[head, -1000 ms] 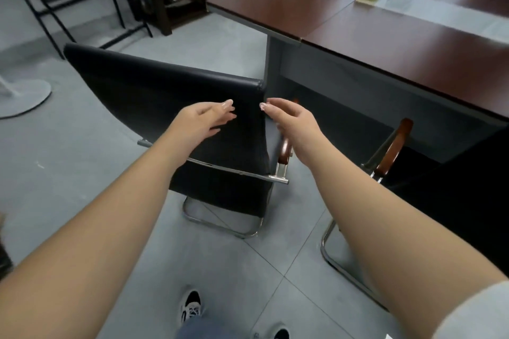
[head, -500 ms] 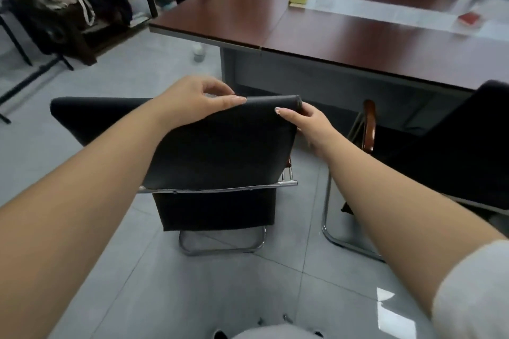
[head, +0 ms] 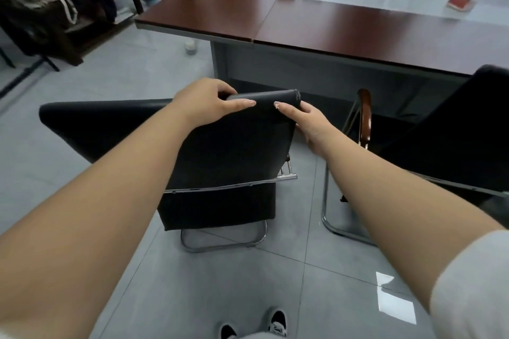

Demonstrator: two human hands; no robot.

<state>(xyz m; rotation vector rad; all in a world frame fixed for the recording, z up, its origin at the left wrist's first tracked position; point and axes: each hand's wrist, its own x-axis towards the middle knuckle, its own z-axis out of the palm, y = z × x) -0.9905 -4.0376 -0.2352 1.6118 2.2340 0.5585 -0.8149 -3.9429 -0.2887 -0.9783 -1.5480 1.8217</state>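
Left hand (head: 209,103) curls over the top edge of the black leather chair with shiny metal legs (head: 225,151), right hand (head: 308,124) grips its right corner, and the long brown wooden table (head: 358,25) lies just beyond.

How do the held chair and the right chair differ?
The held chair has the left hand and right hand gripping its backrest top; the right chair is untouched. The held chair sits fully in view; the right chair is cut off at the picture's edge, brown armrest showing. Both are black on chrome frames.
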